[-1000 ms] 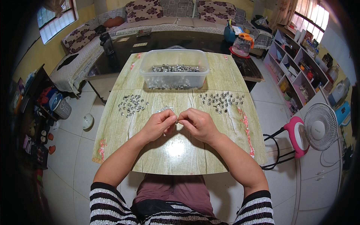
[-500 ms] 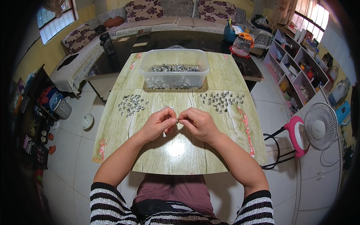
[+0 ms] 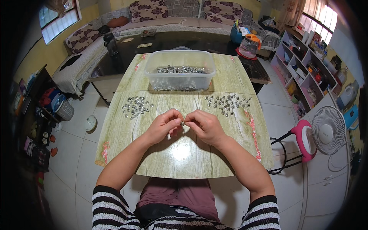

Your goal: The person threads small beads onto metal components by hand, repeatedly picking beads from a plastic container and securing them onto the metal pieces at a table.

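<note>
From my end, the left hand (image 3: 165, 124) and right hand (image 3: 204, 124) had their fingertips pinched together on a small metal part (image 3: 182, 123); whether it was one piece or two, I couldn't tell. The discs (image 3: 136, 107) lay beyond and left of the fingers, the studs (image 3: 229, 102) beyond and right, the box (image 3: 180, 81) farther ahead. I judged a slip likeliest: so tiny a hold could let the part twist free, drop onto the table (image 3: 153, 161) beneath the fingers and roll. A careless sideways sweep could scatter either pile.

Tiny shiny piece (image 3: 183, 123), partly behind fingertips (image 3: 178, 121), shape unclear
</note>
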{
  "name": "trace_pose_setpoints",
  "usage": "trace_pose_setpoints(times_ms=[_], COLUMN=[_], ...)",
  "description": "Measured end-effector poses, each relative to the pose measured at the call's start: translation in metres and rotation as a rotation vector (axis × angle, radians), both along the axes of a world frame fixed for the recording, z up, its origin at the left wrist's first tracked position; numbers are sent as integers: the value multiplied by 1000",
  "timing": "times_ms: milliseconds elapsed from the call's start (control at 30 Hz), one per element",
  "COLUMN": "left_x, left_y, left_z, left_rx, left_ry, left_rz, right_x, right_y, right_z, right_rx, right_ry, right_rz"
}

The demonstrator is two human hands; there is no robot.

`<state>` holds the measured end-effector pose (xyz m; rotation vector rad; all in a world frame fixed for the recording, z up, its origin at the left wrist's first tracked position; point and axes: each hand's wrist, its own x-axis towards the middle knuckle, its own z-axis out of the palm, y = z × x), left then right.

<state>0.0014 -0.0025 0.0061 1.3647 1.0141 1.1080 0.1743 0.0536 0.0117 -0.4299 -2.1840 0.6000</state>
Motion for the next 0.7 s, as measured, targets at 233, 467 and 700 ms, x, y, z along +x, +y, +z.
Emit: trace_pose_setpoints(times_ms=[233,467,700], left_x=[-5,-4,0], left_y=[1,2,0], left_z=[-6,-6,-2], left_rx=[-48,23,29], left_ry=[17,-33,-12], left_rz=[-37,-25,23], right_x=[-2,0,0], right_y=[0,0,0], right_z=[-1,1,0], right_rx=[7,8,-9], right_ry=[4,-16,7], right_rz=[9,-5,0])
